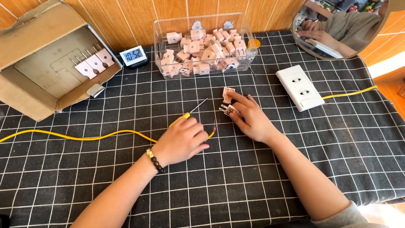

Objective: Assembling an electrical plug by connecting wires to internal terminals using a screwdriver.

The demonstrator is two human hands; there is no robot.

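My left hand rests palm down on the black checked cloth, over a yellow cable and a yellow-handled screwdriver whose thin tip sticks out past the fingers. The cable's bare red end shows just right of that hand. My right hand lies beside it, fingers touching an opened pink plug half with metal prongs. Another pink plug piece sits just beyond the fingertips.
A clear plastic bin of several pink plugs stands at the back. A cardboard box with plugs is at back left, a small digital clock beside it. A white wall socket with yellow cable lies right. A round mirror leans at the top right.
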